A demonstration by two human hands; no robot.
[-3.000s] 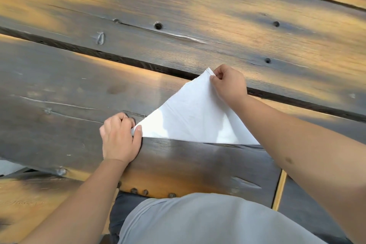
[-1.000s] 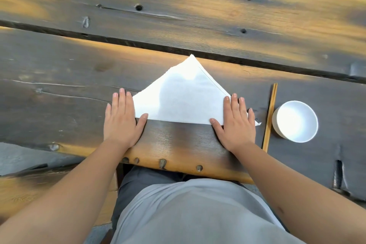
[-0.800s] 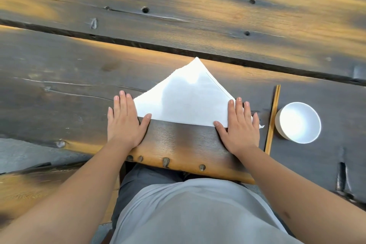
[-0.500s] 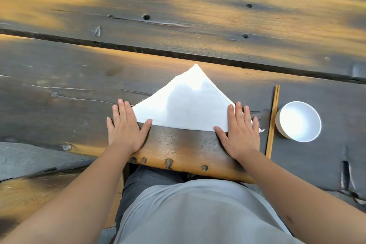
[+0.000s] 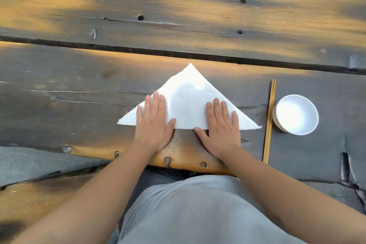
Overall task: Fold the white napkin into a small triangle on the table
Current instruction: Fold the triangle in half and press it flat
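The white napkin lies flat on the dark wooden table as a wide triangle, its long folded edge toward me and its tip pointing away. My left hand presses flat on its left half, fingers straight. My right hand presses flat on its right half, fingers straight too. Both outer corners of the triangle show beyond my hands.
A pair of wooden chopsticks lies lengthwise just right of the napkin. An empty white bowl stands right of them. A dark gap between planks runs across beyond the napkin's tip. The table's near edge is close to my body.
Three seconds ago each hand pinched a corner of the napkin. Then both pressed flat at the outer corners of the folded edge; now both have slid inward toward the middle.
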